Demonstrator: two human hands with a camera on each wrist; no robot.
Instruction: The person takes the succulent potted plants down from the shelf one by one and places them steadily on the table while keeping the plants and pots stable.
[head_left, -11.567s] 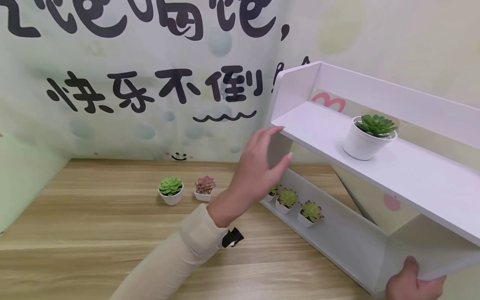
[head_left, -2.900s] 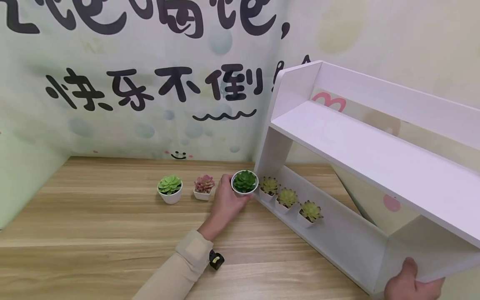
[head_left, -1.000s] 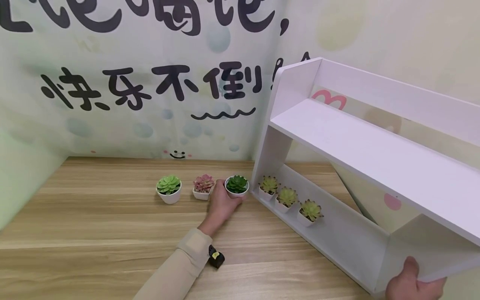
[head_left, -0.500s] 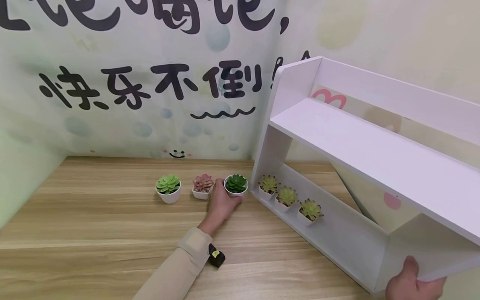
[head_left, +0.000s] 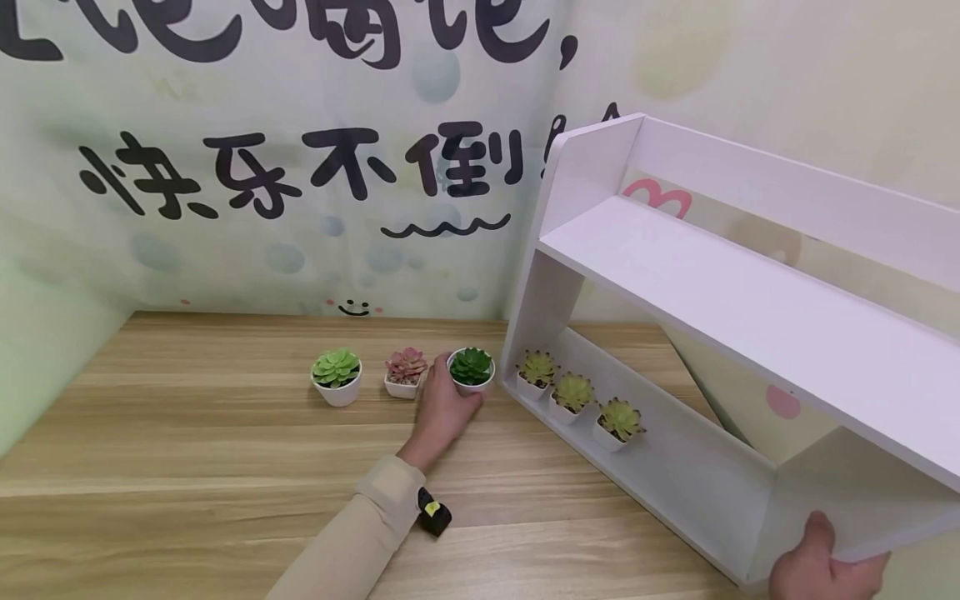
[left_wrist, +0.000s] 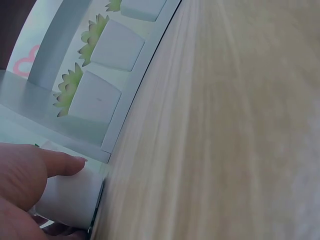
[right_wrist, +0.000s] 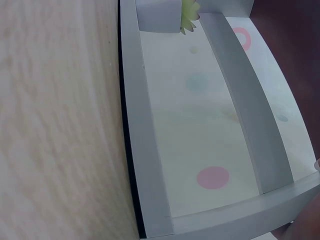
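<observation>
My left hand (head_left: 444, 410) grips the white round pot of a dark green succulent (head_left: 471, 367), fingers and thumb around its sides. In the left wrist view the pot (left_wrist: 70, 197) is down at the tabletop, just off the shelf's corner. A pink succulent (head_left: 406, 367) in a white pot is close to those fingers, and a light green succulent (head_left: 336, 371) sits further left. At the lower right my right hand (head_left: 825, 568) holds the side panel of the white two-tier shelf (head_left: 750, 308), thumb on the inner face; its other fingers are hidden behind the panel.
Three yellow-green succulents, the middle one (head_left: 573, 393) among them, line the left end of the shelf's lower tier. The shelf stands angled on the wooden table (head_left: 187, 467). Behind is a wall cloth (head_left: 300, 275) with black lettering.
Since the oldest frame, the dark green succulent has gone from the upper tier to the table in my left hand, lately shifting slightly left. My right hand has stayed on the panel.
</observation>
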